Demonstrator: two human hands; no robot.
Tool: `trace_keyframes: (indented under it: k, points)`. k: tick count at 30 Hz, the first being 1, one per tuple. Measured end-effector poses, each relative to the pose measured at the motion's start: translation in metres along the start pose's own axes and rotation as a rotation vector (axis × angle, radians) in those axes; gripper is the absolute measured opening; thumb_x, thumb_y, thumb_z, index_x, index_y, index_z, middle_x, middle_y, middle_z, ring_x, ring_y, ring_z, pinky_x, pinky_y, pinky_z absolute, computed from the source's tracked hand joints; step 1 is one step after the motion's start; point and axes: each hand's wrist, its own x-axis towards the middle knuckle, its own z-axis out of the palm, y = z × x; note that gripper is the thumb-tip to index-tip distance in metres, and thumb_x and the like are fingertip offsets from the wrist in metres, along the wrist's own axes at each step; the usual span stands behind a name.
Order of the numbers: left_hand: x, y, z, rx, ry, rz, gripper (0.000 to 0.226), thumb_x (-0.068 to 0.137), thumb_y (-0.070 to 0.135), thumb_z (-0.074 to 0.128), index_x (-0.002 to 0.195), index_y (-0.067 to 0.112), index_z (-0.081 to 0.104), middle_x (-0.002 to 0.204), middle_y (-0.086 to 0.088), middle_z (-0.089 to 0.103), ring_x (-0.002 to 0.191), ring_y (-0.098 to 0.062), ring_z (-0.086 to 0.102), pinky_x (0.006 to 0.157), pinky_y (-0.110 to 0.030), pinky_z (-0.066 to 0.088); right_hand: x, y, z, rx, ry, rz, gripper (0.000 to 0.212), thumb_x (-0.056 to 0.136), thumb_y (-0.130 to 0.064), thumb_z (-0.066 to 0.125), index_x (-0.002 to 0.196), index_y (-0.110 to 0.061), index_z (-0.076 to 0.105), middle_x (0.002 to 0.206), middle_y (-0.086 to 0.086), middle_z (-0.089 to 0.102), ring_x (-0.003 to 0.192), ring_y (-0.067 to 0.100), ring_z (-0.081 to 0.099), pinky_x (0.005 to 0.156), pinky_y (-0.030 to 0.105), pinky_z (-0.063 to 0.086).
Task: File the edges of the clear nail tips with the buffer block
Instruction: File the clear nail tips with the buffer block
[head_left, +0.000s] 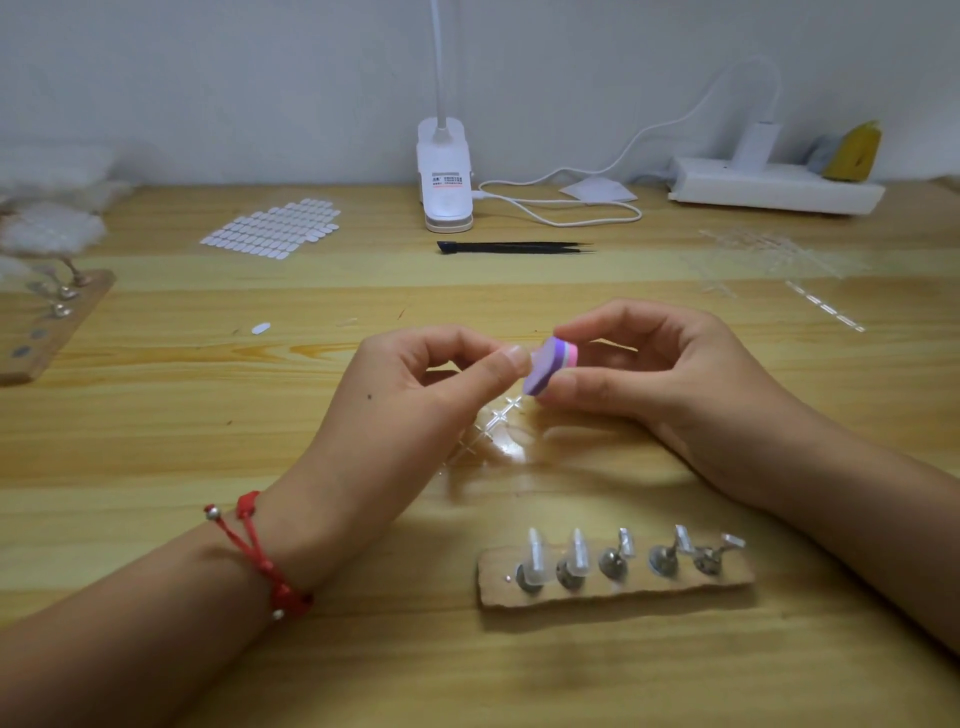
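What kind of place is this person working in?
Probably a home craft desk for press-on nails: a clip-on lamp, a sheet of oval adhesive tabs and a board of nail stands sit on the wooden table.

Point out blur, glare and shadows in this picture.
Head view: the white fluffy heap at far left is blurred; glare spots the clear plastic nail-tip strip at centre; soft shadows fall on the pale wooden table under the forearms.
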Motion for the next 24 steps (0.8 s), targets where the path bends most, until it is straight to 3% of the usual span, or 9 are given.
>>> trace_keyframes:
  k: [15,19,21,24]
  points:
    - [0.0017,-0.0011,-0.001,0.016,0.004,-0.027,0.016,0.077,0.029,0.068,0.075,0.014,0.072,0.042,0.012,0.041,0.037,-0.002,0.035,0.039,-0.01,0.03,-0.0013,0.0007,0.0004,-0.072,-0.012,-0.059,0.028,0.055,-0.014,0.083,0.082,-0.02,0.075,0.091,0.013,0.075,0.086,0.02,0.072,0.075,0.029,0.059]
    - [0.0018,-0.001,-0.0017,-0.014,0.019,-0.028,0.026,0.067,0.039,0.067,0.074,0.014,0.072,0.043,0.009,0.04,0.038,-0.004,0.034,0.04,-0.01,0.031,-0.0017,0.0006,0.0006,-0.073,-0.039,-0.059,0.027,0.056,-0.013,0.083,0.08,-0.021,0.076,0.09,0.009,0.075,0.088,0.019,0.072,0.075,0.028,0.058]
    - [0.0015,-0.0006,-0.0009,0.009,-0.001,-0.023,0.02,0.074,0.032,0.068,0.076,0.012,0.072,0.041,0.012,0.041,0.037,-0.002,0.036,0.041,-0.009,0.031,-0.0015,-0.0001,0.0012,-0.118,-0.041,-0.086,0.027,0.054,-0.015,0.083,0.08,-0.02,0.076,0.09,0.005,0.076,0.091,0.015,0.072,0.075,0.023,0.056]
    - [0.0015,-0.001,-0.0012,0.004,-0.006,-0.028,0.016,0.078,0.028,0.068,0.074,0.013,0.071,0.041,0.012,0.042,0.036,-0.001,0.037,0.041,-0.009,0.031,-0.0005,0.0015,-0.0007,-0.035,0.001,-0.049,0.03,0.053,-0.017,0.083,0.083,-0.019,0.076,0.09,0.012,0.076,0.085,0.02,0.072,0.074,0.028,0.059]
